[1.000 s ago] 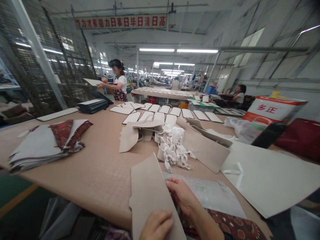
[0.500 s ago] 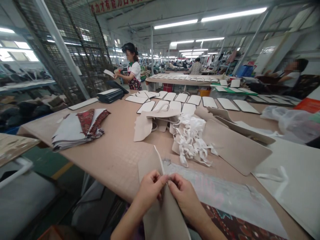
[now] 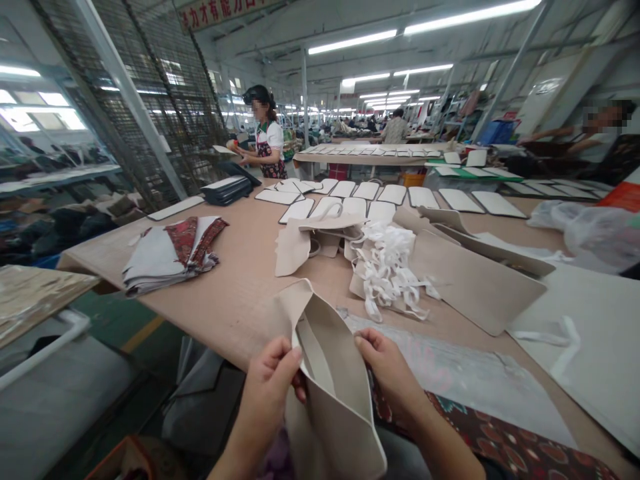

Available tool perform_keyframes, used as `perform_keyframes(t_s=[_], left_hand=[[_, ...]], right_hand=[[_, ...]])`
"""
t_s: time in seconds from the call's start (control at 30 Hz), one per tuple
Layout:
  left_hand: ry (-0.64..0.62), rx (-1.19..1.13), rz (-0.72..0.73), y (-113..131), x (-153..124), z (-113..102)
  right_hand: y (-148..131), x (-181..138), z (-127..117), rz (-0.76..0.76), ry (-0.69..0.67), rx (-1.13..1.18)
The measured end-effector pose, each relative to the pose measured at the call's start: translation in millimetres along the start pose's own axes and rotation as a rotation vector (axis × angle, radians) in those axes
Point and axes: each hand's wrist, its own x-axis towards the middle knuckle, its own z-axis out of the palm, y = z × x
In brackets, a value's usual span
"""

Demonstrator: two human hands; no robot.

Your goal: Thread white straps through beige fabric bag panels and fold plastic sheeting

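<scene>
Between my two hands is a beige bag-like piece (image 3: 337,407) of stiff sheet material with pale edges, its mouth spread wide. A lighter strip (image 3: 317,357) shows inside it. My left hand (image 3: 275,373) pinches the near-left edge, thumb on top. On the opposite edge, my right hand (image 3: 385,360) grips with thumb and fingers closed. The piece is held above the table's front edge, and its lower end hangs towards my lap. Beyond it lie a similar beige piece (image 3: 290,250) and a tangled heap of white straps (image 3: 387,257).
Folded grey and red-patterned cloth (image 3: 173,257) lies at left on the brown-covered table (image 3: 240,260). Rows of white dark-edged panels (image 3: 423,198) lie further back. Large beige sheets (image 3: 480,283) and patterned fabric (image 3: 500,433) are at right. A co-worker (image 3: 269,137) stands at the far left end.
My hands were close together on the pale edges of the beige piece. They have moved apart, left and right, and the piece has opened to show its inside.
</scene>
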Motion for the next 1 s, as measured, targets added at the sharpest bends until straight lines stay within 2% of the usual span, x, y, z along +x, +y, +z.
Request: perform_keyframes(t_s=[0.07, 0.13, 0.3, 0.37, 0.47, 0.57, 0.63, 0.7, 0.77, 0.83, 0.9, 1.0], left_hand=[[0.0, 0.09, 0.016, 4, -4, -1], [-0.017, 0.21, 0.03, 4, -5, 2], [0.054, 0.363, 0.131, 0, -4, 10], [0.053, 0.367, 0.138, -1, -6, 11], [0.03, 0.465, 0.23, 1, -10, 11], [-0.043, 0.609, 0.526, 13, -9, 0], [-0.008, 0.73, 0.788, 26, -4, -15], [0.057, 0.92, 0.97, 41, 5, -33], [0.012, 1.101, 1.01, 55, 14, -49], [-0.121, 1.19, 0.967, 67, 21, -61], [-0.234, 1.204, 0.922, 75, 26, -66], [-0.326, 1.174, 0.881, 80, 28, -67]], right_hand=[[-5, -5, 1, -0.036, -0.06, -0.03], [-13, -17, 7, -0.162, -0.097, -0.136], [-15, -52, 22, -0.636, 0.04, -0.56], [-7, -55, 23, -0.815, 0.081, -0.736], [1, -49, 18, -0.972, 0.085, -0.888], [-10, -41, 8, -0.97, -0.054, -0.902], [-25, -38, 1, -0.896, -0.182, -0.884], [-41, -37, -4, -0.817, -0.267, -0.885], [-53, -35, -9, -0.792, -0.319, -0.912], [-63, -32, -13, -0.811, -0.356, -0.95], [-70, -27, -17, -0.832, -0.369, -0.976], [-79, -20, -24, -0.839, -0.374, -1.008]])
